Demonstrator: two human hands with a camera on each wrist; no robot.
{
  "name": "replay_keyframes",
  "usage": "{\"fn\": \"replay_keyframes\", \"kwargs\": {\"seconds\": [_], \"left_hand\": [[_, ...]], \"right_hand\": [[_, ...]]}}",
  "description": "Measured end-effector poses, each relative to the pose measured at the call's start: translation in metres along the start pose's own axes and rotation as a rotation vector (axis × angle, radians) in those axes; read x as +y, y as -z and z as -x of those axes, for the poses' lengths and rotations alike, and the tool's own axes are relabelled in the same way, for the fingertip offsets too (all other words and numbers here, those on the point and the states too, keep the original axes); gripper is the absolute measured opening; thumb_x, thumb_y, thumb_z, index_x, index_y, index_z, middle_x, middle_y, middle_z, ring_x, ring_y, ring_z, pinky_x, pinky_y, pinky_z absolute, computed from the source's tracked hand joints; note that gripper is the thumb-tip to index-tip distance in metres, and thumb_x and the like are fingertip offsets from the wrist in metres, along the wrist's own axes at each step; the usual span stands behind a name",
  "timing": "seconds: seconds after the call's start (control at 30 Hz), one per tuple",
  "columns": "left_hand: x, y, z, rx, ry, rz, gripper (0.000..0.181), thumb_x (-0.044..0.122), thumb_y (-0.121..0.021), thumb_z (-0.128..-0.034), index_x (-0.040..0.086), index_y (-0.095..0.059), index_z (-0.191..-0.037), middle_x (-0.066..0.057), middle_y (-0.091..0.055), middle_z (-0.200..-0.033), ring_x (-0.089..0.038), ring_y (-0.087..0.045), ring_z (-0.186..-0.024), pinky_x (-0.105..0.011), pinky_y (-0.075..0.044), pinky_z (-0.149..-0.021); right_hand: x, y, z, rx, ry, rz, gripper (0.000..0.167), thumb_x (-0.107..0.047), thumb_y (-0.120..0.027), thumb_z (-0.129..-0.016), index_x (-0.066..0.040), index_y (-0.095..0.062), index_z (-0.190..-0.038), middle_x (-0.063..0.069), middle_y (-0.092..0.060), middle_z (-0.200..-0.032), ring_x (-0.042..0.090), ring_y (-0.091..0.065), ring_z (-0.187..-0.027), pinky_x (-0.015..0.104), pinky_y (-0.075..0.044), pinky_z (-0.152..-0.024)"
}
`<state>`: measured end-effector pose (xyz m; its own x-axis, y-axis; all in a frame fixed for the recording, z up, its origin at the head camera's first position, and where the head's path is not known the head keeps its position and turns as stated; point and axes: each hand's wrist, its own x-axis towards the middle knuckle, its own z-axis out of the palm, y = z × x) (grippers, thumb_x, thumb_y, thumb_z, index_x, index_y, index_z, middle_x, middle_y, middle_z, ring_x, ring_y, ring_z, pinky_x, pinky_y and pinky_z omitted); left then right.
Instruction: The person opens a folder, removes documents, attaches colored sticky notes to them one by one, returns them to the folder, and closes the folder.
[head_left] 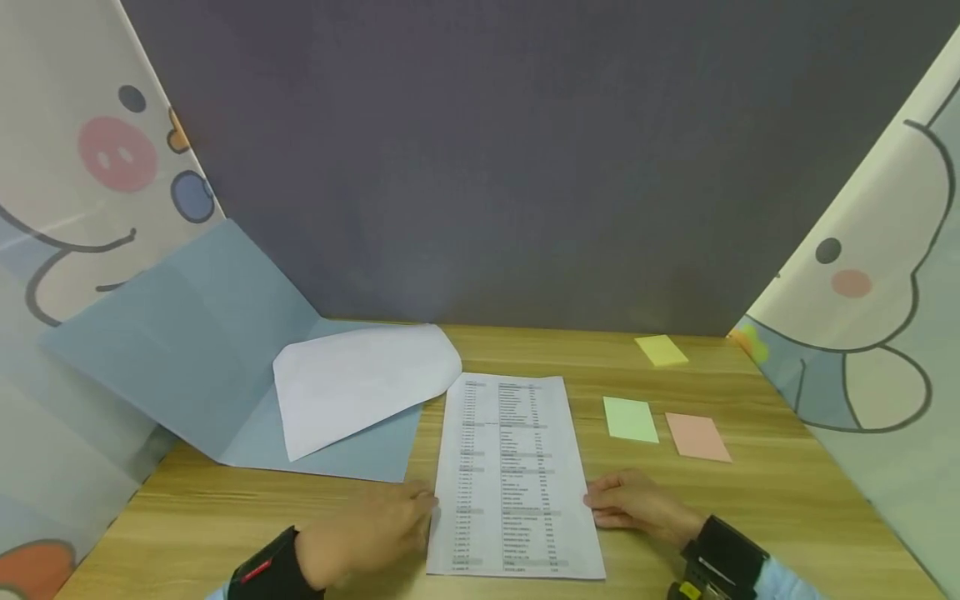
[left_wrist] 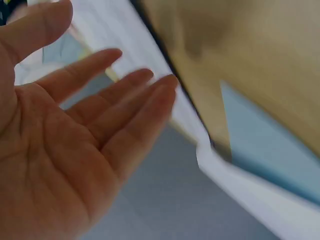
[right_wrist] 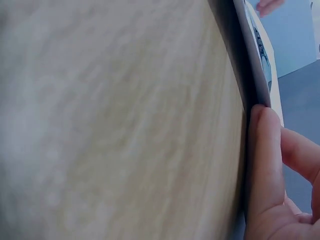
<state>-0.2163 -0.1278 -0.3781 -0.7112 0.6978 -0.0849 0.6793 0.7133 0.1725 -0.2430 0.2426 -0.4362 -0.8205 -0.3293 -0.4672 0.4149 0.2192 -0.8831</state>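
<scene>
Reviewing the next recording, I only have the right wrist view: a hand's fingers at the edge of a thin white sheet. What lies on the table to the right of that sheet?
Observer: In the head view, right of the printed white paper sheet, three small paper notes lie on the brown wooden table: a yellow note, a pale green note and a pink note.

Operator: And how are the other hand's fingers set?

Observer: In the left wrist view, the left hand has its fingers extended, not curled round anything.
</scene>
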Motion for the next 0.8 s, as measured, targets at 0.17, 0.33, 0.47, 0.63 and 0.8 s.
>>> {"fn": "replay_keyframes", "kwargs": {"seconds": [0.17,0.33,0.47,0.63,0.8], "left_hand": [[0.013,-0.015,-0.003,-0.08,-0.002,0.008,0.044,0.031,-0.065,-0.0811,0.013,-0.057,-0.12,-0.01,-0.053,-0.13,-0.021,-0.058,-0.11,-0.036,-0.05,-0.086],[0.015,-0.018,-0.003,-0.068,-0.009,0.017,0.046,0.031,-0.068,-0.0788,0.012,-0.057,-0.12,-0.011,-0.052,-0.131,-0.022,-0.057,-0.11,-0.036,-0.05,-0.086],[0.017,-0.018,-0.004,-0.067,-0.029,0.035,0.044,0.029,-0.068,-0.0783,0.013,-0.058,-0.118,-0.009,-0.053,-0.13,-0.019,-0.058,-0.107,-0.034,-0.05,-0.084],[0.019,-0.019,-0.005,-0.084,-0.016,0.045,0.042,0.028,-0.068,-0.0783,0.015,-0.059,-0.117,-0.007,-0.054,-0.129,-0.015,-0.059,-0.103,-0.032,-0.051,-0.082],[0.019,-0.019,-0.006,-0.104,-0.002,0.039,0.042,0.029,-0.068,-0.0784,0.015,-0.06,-0.117,-0.007,-0.054,-0.128,-0.012,-0.059,-0.096,-0.03,-0.051,-0.08]], "right_hand": [[-0.002,-0.001,0.001,-0.015,0.011,0.023,0.038,-0.009,-0.067,-0.082,0.015,-0.055,-0.109,0.008,-0.067,-0.09,0.011,-0.065,-0.078,0.025,-0.055,-0.072],[-0.002,-0.001,0.002,-0.02,0.025,0.053,0.038,-0.01,-0.068,-0.08,0.014,-0.056,-0.107,0.008,-0.067,-0.09,0.012,-0.064,-0.079,0.025,-0.055,-0.071],[-0.001,-0.001,0.001,-0.008,0.017,0.056,0.036,-0.009,-0.068,-0.08,0.014,-0.056,-0.106,0.007,-0.067,-0.089,0.01,-0.064,-0.076,0.024,-0.055,-0.069],[-0.001,-0.002,0.0,0.002,0.013,0.066,0.035,-0.008,-0.068,-0.08,0.014,-0.056,-0.105,0.007,-0.066,-0.087,0.009,-0.062,-0.074,0.022,-0.055,-0.067],[-0.001,-0.002,-0.002,0.005,0.006,0.07,0.037,-0.01,-0.069,-0.079,0.013,-0.056,-0.106,0.007,-0.066,-0.087,0.009,-0.062,-0.072,0.022,-0.054,-0.067]]}}
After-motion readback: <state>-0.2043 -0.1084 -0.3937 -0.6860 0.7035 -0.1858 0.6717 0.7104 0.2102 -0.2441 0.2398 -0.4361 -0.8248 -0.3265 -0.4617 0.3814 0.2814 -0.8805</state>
